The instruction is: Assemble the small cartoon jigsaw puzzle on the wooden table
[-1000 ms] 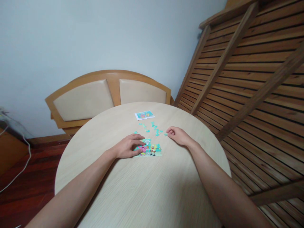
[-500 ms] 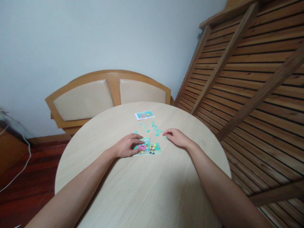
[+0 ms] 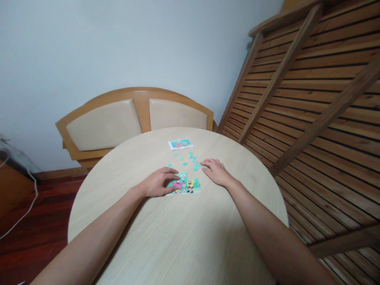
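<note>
A partly joined jigsaw puzzle [image 3: 190,186] with cartoon figures lies flat on the round table [image 3: 178,233]. My left hand [image 3: 158,182] rests on its left side, fingers spread and covering part of the picture. To the right, my right hand [image 3: 216,172] is low over the table, index finger and thumb apart. Its index fingertip is at the edge of a group of loose turquoise jigsaw pieces [image 3: 195,163]; whether it touches one I cannot tell. More loose jigsaw pieces [image 3: 180,159] lie beyond the puzzle, and a few sit by my left fingertips.
A printed picture sheet [image 3: 180,144] with similar figures lies farther back on the table. Behind the table stands a padded wooden headboard [image 3: 103,122] against the wall. A slatted wooden frame [image 3: 297,103] leans at the right. A white cable [image 3: 36,190] hangs at the left.
My right hand has shifted slightly left and away from me, its pinch now loosened. The small piece seen at its fingertips no longer shows. My left hand stays in place.
</note>
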Action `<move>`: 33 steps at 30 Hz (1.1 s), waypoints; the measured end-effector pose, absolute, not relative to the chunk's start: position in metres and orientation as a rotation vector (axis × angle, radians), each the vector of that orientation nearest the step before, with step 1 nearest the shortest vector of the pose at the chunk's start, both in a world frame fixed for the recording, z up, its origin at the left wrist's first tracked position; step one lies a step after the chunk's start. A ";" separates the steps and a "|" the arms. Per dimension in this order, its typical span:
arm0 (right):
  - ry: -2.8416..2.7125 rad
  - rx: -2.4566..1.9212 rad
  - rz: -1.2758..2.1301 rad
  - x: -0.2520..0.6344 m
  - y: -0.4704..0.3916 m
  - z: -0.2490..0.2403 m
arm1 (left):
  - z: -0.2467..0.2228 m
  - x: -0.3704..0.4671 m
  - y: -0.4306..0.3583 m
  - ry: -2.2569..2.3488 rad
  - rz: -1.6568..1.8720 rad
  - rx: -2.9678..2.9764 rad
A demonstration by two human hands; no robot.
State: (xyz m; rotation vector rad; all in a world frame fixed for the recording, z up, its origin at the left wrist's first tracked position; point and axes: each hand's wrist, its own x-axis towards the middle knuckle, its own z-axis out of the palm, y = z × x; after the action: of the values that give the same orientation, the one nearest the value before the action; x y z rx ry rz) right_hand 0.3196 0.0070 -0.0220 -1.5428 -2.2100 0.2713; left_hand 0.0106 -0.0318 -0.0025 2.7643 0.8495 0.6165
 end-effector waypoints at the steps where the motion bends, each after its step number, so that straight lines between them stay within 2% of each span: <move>1: -2.210 -1.531 0.273 0.319 0.007 -0.021 | -0.002 0.011 -0.032 0.848 0.614 2.764; 33: -2.223 -1.335 0.288 0.330 0.018 -0.024 | -0.004 0.010 -0.032 0.851 0.616 2.749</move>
State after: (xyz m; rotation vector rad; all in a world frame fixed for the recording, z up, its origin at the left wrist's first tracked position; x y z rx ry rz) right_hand 0.3302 0.0177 -0.0236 -1.3352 -2.2235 0.2878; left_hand 0.0097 -0.0320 -0.0038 2.7490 0.8507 0.6164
